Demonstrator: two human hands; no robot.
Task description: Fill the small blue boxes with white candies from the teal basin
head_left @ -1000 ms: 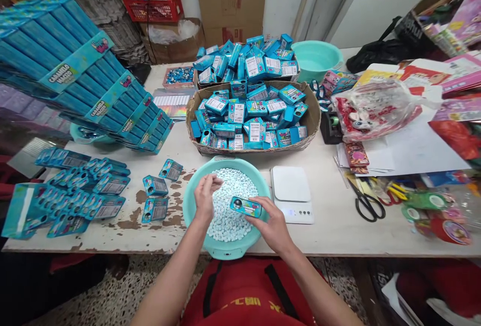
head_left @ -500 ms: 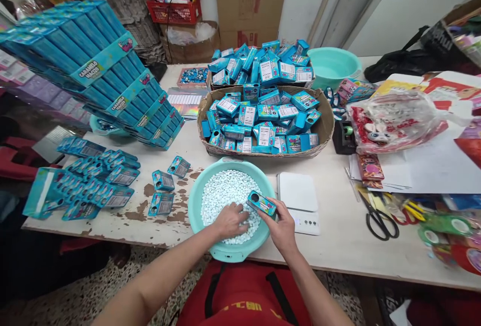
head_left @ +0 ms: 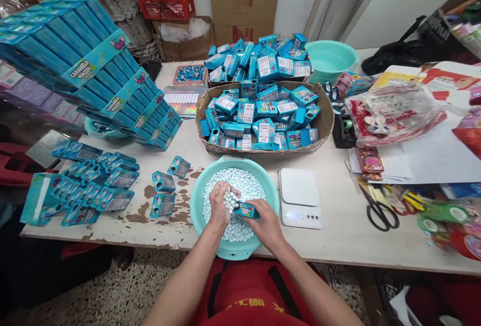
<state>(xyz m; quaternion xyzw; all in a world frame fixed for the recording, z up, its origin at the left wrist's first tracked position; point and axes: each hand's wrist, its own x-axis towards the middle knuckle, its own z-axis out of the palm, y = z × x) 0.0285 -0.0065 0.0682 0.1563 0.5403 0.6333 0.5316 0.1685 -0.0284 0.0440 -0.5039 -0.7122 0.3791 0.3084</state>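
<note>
My left hand (head_left: 220, 201) is cupped around a heap of small white candies (head_left: 230, 199), just above the turquoise basin (head_left: 271, 178). In my right hand (head_left: 266, 220) is a small blue candy box (head_left: 246, 209), tilted so its round opening faces the candies in my left palm. Loose white candies (head_left: 240, 233) fill the basin beneath both hands. Beside the basin on the right lies a white digital scale (head_left: 299, 188). Three blue boxes (head_left: 163, 181) stand to its left.
A cardboard box (head_left: 326, 130) heaped with blue boxes stands behind the basin. Stacked display trays (head_left: 97, 67) lean at the left, above grouped small boxes (head_left: 93, 185). Black scissors (head_left: 381, 213), tape rolls (head_left: 456, 214) and a plastic bag (head_left: 398, 110) lie at the right.
My left hand has come up out of the candies with a handful. My right hand has brought the box left and tipped its opening against that handful.
</note>
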